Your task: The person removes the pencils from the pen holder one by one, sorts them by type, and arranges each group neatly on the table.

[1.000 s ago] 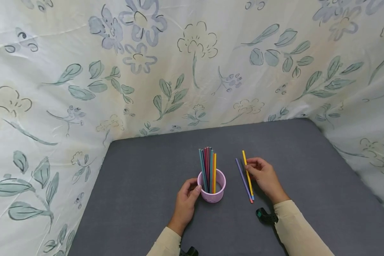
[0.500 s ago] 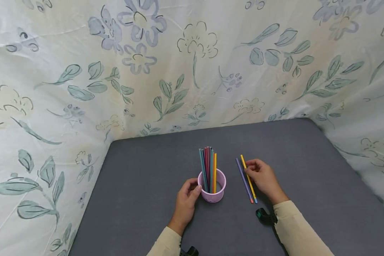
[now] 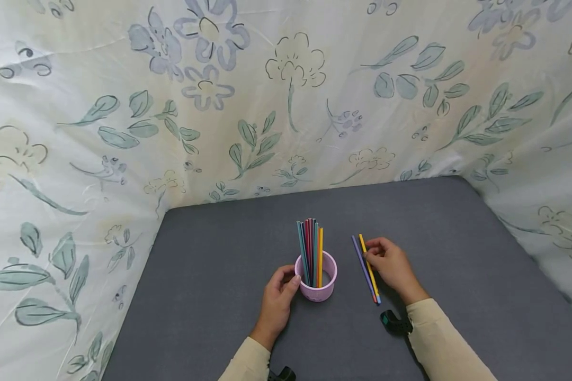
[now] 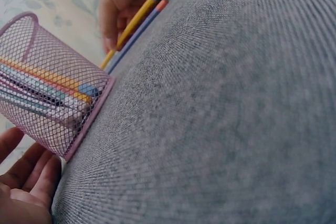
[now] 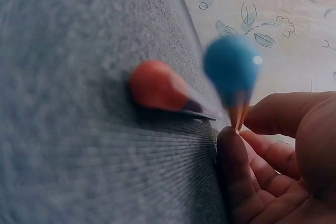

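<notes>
A pink mesh pencil cup [image 3: 317, 293] stands upright on the grey table, several coloured pencils [image 3: 310, 251] leaning inside it. My left hand [image 3: 275, 307] holds the cup's left side, thumb at the near rim; the left wrist view shows its fingers [image 4: 44, 177] close beside the mesh. To the right of the cup, my right hand [image 3: 394, 267] pinches a yellow pencil [image 3: 371, 275] with a blue end [image 5: 231, 66] between thumb and fingers. Close along its left lies a purple pencil [image 3: 362, 264] with an orange-red end [image 5: 157, 85], on the table.
The grey table [image 3: 229, 243] reaches to a floral curtain [image 3: 286, 106] at the back and sides. A dark wrist camera [image 3: 394, 321] sits at my right cuff, and another [image 3: 282, 373] shows by the left sleeve.
The yellow pencil has slid toward me, and it has come closer to the purple one. My right hand shifted slightly with it. The left hand and cup have stayed put.
</notes>
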Demonstrator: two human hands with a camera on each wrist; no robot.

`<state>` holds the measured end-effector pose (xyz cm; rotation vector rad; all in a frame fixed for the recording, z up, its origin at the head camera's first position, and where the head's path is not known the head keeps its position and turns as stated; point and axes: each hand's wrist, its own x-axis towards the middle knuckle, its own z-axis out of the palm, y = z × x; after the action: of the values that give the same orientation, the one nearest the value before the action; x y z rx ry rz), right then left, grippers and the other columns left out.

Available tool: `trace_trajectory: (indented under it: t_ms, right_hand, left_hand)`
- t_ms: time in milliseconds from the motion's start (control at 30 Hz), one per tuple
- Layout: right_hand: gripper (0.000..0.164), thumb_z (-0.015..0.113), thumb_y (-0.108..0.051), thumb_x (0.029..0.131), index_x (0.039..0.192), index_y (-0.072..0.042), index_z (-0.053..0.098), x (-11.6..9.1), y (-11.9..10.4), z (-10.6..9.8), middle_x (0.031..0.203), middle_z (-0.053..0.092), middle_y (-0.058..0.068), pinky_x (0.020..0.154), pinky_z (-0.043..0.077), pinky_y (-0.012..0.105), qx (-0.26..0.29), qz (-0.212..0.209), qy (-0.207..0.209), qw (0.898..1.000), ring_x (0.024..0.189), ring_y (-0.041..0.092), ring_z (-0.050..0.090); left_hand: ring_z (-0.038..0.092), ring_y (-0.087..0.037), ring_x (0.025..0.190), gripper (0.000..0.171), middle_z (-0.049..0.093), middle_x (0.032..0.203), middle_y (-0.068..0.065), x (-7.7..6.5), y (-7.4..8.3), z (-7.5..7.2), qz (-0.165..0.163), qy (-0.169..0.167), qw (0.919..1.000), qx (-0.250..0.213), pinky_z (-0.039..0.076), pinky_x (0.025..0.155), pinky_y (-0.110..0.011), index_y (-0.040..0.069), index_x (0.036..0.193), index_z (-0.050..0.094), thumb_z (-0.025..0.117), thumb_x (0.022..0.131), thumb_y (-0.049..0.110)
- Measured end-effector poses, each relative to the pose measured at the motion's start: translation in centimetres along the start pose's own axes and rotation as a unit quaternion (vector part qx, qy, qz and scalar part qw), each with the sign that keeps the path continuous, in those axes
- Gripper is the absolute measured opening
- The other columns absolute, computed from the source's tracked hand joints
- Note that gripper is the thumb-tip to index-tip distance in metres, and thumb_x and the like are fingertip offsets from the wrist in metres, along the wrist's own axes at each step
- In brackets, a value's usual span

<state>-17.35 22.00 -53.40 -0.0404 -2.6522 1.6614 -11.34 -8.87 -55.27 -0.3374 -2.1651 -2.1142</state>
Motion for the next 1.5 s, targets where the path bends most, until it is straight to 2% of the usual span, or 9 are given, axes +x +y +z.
trace_trajectory:
  t_ms: [467, 967, 1267, 1500]
  right_hand:
    - [0.026, 0.066, 0.000, 0.103, 0.128, 0.006, 0.069, -0.7, 0.1, 0.1, 0.099, 0.067, 0.013, 0.067, 0.061, 0.032, -0.002, -0.007, -0.005, 1.000, 0.084, 0.026, 0.068]
    - [0.027, 0.066, -0.003, 0.106, 0.130, 0.007, 0.067, -0.5, -0.2, -0.3, 0.100, 0.067, 0.014, 0.068, 0.061, 0.033, 0.022, -0.008, -0.008, 1.000, 0.085, 0.026, 0.071]
    - [0.028, 0.069, -0.005, 0.106, 0.130, 0.008, 0.067, -0.9, -0.9, -0.4, 0.103, 0.070, 0.018, 0.069, 0.061, 0.033, 0.060, -0.014, 0.001, 0.998, 0.087, 0.029, 0.071]
    - [0.029, 0.070, -0.007, 0.106, 0.129, 0.010, 0.066, -0.9, -0.8, -0.4, 0.106, 0.070, 0.024, 0.073, 0.061, 0.031, 0.110, -0.011, 0.013, 0.994, 0.087, 0.028, 0.070]
  left_hand:
    - [0.066, -0.026, 0.114, 0.025, 0.072, 0.122, -0.011, -0.3, 0.0, -0.2, -0.005, 0.004, 1.0000, 0.004, 0.053, 0.099, -0.027, 0.001, 0.132, 0.069, 0.065, 0.109, 0.011]
    - [0.065, -0.028, 0.118, 0.026, 0.071, 0.126, -0.011, -0.2, 0.4, -0.1, -0.021, 0.002, 0.9998, 0.004, 0.052, 0.102, -0.028, 0.003, 0.133, 0.069, 0.064, 0.110, 0.014]
    - [0.065, -0.028, 0.116, 0.026, 0.071, 0.125, -0.011, -0.4, 0.3, 0.2, -0.013, 0.006, 0.9999, 0.008, 0.053, 0.101, -0.028, 0.002, 0.133, 0.069, 0.064, 0.110, 0.013]
    - [0.065, -0.028, 0.117, 0.026, 0.071, 0.125, -0.011, -0.6, 0.1, 0.5, -0.008, 0.011, 0.9999, 0.005, 0.053, 0.101, -0.028, 0.002, 0.133, 0.069, 0.064, 0.110, 0.013]
